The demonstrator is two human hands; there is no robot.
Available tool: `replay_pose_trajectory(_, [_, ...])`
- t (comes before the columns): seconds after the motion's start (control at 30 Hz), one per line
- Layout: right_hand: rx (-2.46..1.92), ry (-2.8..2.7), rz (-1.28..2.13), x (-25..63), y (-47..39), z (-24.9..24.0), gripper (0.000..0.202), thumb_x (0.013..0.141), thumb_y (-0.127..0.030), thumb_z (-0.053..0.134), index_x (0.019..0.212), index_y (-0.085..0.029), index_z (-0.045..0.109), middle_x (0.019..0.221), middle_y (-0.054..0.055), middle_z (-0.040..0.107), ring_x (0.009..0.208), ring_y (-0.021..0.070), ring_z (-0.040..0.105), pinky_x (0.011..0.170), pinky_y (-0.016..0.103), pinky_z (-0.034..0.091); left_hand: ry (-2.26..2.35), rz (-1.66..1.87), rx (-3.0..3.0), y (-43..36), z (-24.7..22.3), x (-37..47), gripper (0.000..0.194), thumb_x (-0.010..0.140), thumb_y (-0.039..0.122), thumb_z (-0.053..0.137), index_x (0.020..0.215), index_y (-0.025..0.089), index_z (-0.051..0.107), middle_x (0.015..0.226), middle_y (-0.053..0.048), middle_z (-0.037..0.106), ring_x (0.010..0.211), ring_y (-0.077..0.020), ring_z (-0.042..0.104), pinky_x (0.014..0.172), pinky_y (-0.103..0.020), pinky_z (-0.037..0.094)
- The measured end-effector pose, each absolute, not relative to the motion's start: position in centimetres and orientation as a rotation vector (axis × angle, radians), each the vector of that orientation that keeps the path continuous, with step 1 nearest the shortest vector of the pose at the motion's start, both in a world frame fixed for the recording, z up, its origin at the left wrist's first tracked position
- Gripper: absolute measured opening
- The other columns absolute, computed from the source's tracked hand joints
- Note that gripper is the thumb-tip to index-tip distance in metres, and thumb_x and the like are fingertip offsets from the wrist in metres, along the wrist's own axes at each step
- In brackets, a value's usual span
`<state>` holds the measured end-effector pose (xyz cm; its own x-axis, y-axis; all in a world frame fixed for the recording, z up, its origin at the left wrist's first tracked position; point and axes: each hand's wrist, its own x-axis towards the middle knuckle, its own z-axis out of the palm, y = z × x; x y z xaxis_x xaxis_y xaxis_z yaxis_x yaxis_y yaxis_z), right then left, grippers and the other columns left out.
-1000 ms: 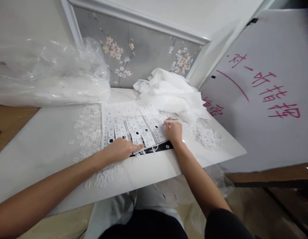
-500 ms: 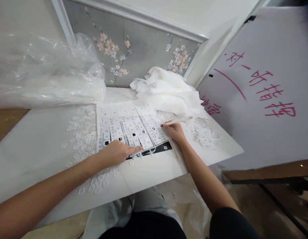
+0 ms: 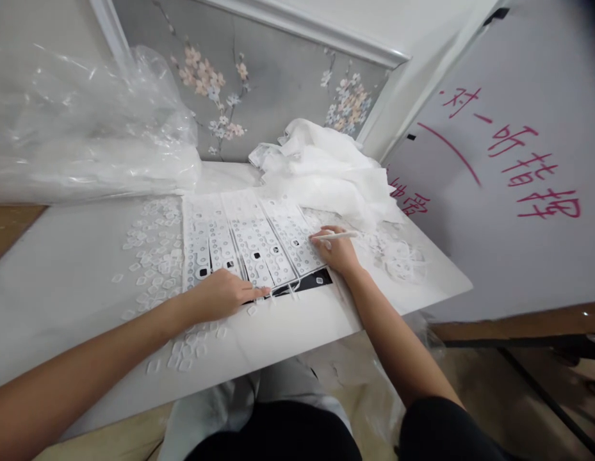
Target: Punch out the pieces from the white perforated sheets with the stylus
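Observation:
Several white sheets printed with grey dots and small cut-outs lie side by side over a black surface on the table. With its index finger stretched out, my left hand touches the near edge of the sheets; its other fingers are partly hidden. My right hand is closed on a slim white pen-like tool, whose tip is hidden at the fingers. It rests at the right edge of the sheets. A small translucent diamond-shaped piece lies on the black strip.
Loose diamond-shaped pieces are scattered left of the sheets. Crumpled white material and thin white scraps lie to the right. A large clear plastic bag sits back left. A whiteboard stands at the right.
My right hand has turned the pen-like tool, which now lies lower across the hand. My left index finger has slid slightly left. The whole view has shifted a little.

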<state>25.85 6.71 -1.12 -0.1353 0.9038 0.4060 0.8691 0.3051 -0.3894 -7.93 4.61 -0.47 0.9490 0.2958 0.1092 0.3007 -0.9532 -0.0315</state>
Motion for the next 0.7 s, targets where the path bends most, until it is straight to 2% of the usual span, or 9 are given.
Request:
replay_pose_trajectory(0.1, [-1.546,-2.137,-0.163,25.6,6.5,-1.1,0.023,0.093,-0.024,0.049,0.094,-0.023,0.072,0.098,0.006,0.073,0.118,0.0246,0.053,0.107,0.043,0.032,-0.501,-0.145,-3.058,4.4,-0.2,-7.8,0.071,0.07,-0.003,0.043,0.132,0.028,0.058,0.069,0.002,0.065,0.054,-0.0122,0.054,0.049,-0.026,0.022])
replay_pose_trajectory(0.37, [-1.639,-2.069,-0.34,25.5,7.2,-1.7,0.024,0.095,-0.023,0.045,0.092,-0.02,0.069,0.091,0.008,0.07,0.108,0.0247,0.053,0.1,0.041,0.034,-0.505,-0.146,-3.048,4.1,0.0,-8.0,0.07,0.071,-0.003,0.042,0.133,0.026,0.058,0.063,0.003,0.063,0.049,-0.0115,0.05,0.048,-0.026,0.02])
replay_pose_trajectory(0.53, [-1.853,-1.6,-0.383,28.7,8.5,-1.6,0.028,0.094,-0.029,0.044,0.093,-0.016,0.069,0.091,0.012,0.069,0.106,0.0294,0.054,0.095,0.046,0.04,-0.523,-0.192,-3.093,4.0,-0.9,-8.0,0.069,0.072,-0.003,0.043,0.132,0.028,0.058,0.065,0.002,0.063,0.051,-0.0113,0.051,0.048,-0.023,0.024])
replay_pose_trajectory(0.63, [-1.813,-1.394,-0.423,29.6,8.2,-0.9,0.031,0.092,-0.035,0.047,0.095,-0.013,0.069,0.112,0.017,0.066,0.121,0.0338,0.048,0.103,0.054,0.034,-0.576,-0.192,-3.207,4.7,-0.5,-8.1,0.075,0.069,-0.004,0.042,0.133,0.031,0.057,0.059,0.004,0.061,0.048,-0.0097,0.048,0.05,-0.02,0.029])
replay_pose_trajectory(0.7, [-1.701,-1.381,-0.3,28.0,7.5,0.1,0.032,0.091,-0.039,0.05,0.095,-0.013,0.069,0.125,0.017,0.061,0.123,0.0337,0.049,0.105,0.054,0.034,-0.706,-0.236,-3.328,5.6,0.7,-8.9,0.073,0.07,-0.005,0.04,0.13,0.031,0.06,0.056,0.006,0.061,0.047,-0.0084,0.048,0.052,-0.018,0.034])
